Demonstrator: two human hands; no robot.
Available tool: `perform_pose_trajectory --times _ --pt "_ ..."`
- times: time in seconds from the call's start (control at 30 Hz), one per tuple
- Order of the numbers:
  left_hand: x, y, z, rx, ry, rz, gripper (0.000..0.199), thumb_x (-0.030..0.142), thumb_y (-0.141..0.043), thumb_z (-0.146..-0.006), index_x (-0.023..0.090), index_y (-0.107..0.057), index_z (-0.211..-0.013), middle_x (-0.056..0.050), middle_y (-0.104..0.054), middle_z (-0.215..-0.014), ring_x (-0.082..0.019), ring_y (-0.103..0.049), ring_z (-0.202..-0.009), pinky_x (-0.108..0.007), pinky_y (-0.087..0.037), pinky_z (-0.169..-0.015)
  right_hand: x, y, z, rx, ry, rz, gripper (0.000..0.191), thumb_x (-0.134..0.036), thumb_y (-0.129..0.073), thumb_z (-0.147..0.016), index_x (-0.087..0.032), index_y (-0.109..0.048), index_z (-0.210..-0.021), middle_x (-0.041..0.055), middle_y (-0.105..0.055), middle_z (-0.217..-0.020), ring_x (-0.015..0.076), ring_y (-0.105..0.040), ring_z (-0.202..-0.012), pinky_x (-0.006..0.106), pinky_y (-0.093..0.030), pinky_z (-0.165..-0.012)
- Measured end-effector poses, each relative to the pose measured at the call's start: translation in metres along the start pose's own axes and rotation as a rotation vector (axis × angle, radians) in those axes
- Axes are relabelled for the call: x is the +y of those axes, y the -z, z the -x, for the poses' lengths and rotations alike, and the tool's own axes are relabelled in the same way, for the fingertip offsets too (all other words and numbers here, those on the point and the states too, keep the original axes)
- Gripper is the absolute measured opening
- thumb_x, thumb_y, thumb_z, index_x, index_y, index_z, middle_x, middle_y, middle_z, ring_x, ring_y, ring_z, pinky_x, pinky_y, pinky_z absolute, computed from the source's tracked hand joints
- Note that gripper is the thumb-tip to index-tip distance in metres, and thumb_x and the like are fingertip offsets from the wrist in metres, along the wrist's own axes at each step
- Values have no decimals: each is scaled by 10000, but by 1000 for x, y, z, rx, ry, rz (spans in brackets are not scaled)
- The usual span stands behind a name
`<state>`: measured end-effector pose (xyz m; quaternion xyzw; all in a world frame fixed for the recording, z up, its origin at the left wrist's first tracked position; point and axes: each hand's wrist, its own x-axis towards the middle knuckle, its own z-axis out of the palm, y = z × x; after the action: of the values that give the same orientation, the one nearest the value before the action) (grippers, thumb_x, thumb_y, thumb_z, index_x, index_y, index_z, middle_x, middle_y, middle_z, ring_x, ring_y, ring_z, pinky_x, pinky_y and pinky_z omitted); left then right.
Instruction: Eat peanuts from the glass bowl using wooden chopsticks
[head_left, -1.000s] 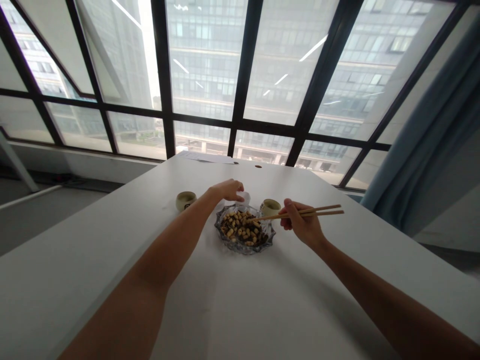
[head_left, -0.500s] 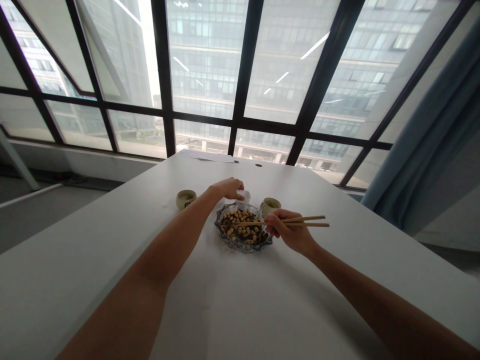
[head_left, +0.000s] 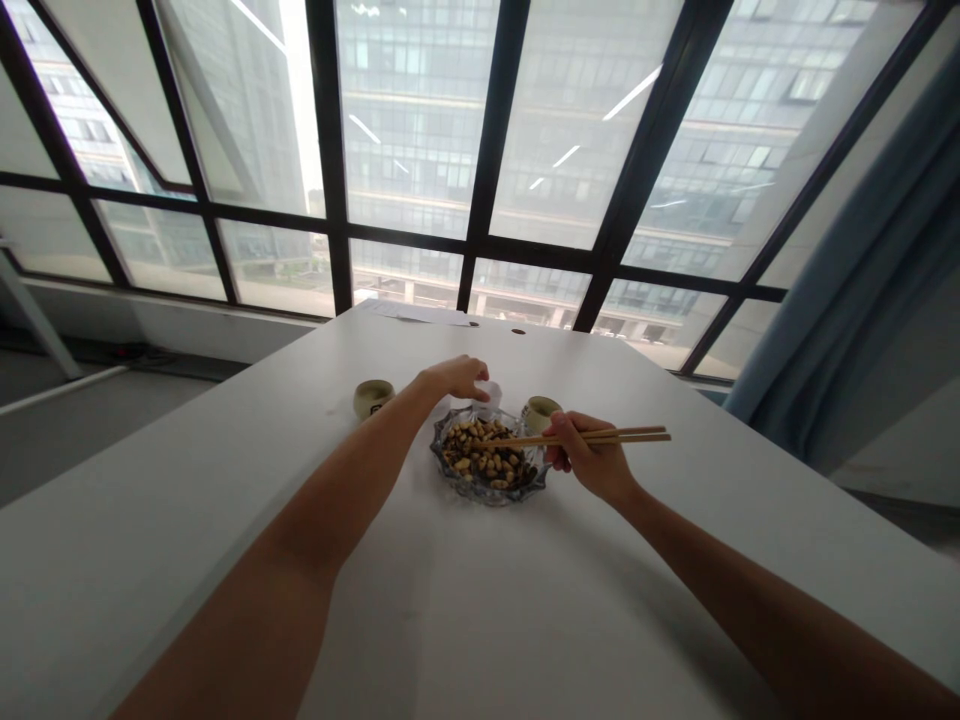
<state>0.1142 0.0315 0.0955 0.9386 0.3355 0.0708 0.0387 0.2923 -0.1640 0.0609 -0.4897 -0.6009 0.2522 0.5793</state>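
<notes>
My right hand (head_left: 594, 464) grips a pair of wooden chopsticks (head_left: 631, 436). Their tips reach left into the peanuts and dark seeds (head_left: 491, 462) in a scalloped glass bowl (head_left: 491, 496). The two sticks lie close together; whether they pinch a peanut is too small to tell. Behind the bowl, my left hand (head_left: 459, 377) has its fingers bent at the rim of a small translucent white cup (head_left: 491, 394). Part of another whitish, clear container (head_left: 441, 408) shows beside my left wrist, mostly hidden.
Green cups stand on both sides: one left cup (head_left: 373, 397), partly behind my left forearm, and one right cup (head_left: 540, 411) behind my right hand. Papers (head_left: 412, 313) lie at the far edge of the white table (head_left: 480, 600). A blue curtain (head_left: 847, 290) hangs at right.
My right hand has shifted slightly right and up with the chopsticks, whose ends have come closer together. The left hand stays at the white cup.
</notes>
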Motion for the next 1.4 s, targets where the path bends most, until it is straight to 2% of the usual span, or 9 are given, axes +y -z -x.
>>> perform_pose_trajectory --times 0.17,0.37,0.57,0.8,0.97,1.03,1.1,1.23,1.4 --pt "-2 0 0 -34 -14 19 596 469 -679 -825 135 -588 -1311 -121 -666 -1296 -239 -644 -1124 -276 -484 -910 -4 2 -3 18 -22 -28 608 -761 -666 -731 -168 -667 -597 21 -587 -413 96 -482 -318 208 -381 -301" --pt "-6 -1 0 -64 -22 29 670 521 -654 -833 149 -523 -1376 -129 -620 -1367 -262 -601 -1203 -319 -465 -969 -10 1 -1 -58 -95 3 628 -780 -656 -718 -168 -657 -578 25 -578 -389 94 -467 -292 196 -326 -273" --pt "-10 -5 -3 -39 -58 48 744 489 -742 -762 174 -493 -1389 -120 -648 -1320 -262 -614 -1163 -329 -478 -945 -7 0 0 -76 -77 -13 606 -759 -666 -730 -172 -660 -580 20 -581 -394 94 -468 -294 201 -342 -276" --pt "-13 -8 -12 204 -237 -81 803 285 -790 -715 157 -445 -1429 -150 -501 -1456 -290 -463 -1338 -375 -375 -1101 11 11 -19 162 -149 -280 609 -760 -739 -645 -162 -636 -595 3 -549 -389 94 -447 -286 201 -320 -258" --pt "-14 -7 -15 301 -356 -101 656 248 -770 -725 158 -539 -1333 -135 -560 -1321 -284 -504 -1249 -406 -403 -1080 23 19 -31 321 -205 -406 586 -733 -748 -669 -170 -598 -601 -1 -549 -416 92 -469 -332 192 -329 -283" --pt "-14 -7 -15 313 -368 -95 644 254 -772 -721 166 -547 -1318 -129 -566 -1303 -285 -509 -1234 -415 -418 -1064 24 22 -30 375 -133 -367 587 -742 -714 -700 -171 -605 -620 1 -559 -429 97 -476 -341 202 -344 -297" --pt "-13 -7 -14 303 -362 -86 644 279 -777 -720 159 -551 -1310 -130 -568 -1296 -281 -516 -1218 -402 -428 -1054 23 24 -25 422 21 -231 574 -736 -654 -769 -173 -625 -659 8 -586 -456 106 -497 -357 219 -376 -324" --pt "-9 -5 -10 263 -327 -54 628 317 -768 -734 162 -564 -1306 -121 -572 -1289 -266 -536 -1184 -366 -440 -1033 20 26 -13 365 328 138 504 -654 -588 -881 -179 -669 -732 28 -655 -538 133 -580 -441 253 -467 -420" --pt "-3 0 -6 204 -283 -25 638 311 -762 -728 170 -566 -1318 -124 -559 -1325 -275 -514 -1220 -363 -418 -1057 20 25 -6 292 397 261 440 -577 -536 -946 -196 -664 -765 39 -676 -574 150 -602 -476 277 -490 -452"
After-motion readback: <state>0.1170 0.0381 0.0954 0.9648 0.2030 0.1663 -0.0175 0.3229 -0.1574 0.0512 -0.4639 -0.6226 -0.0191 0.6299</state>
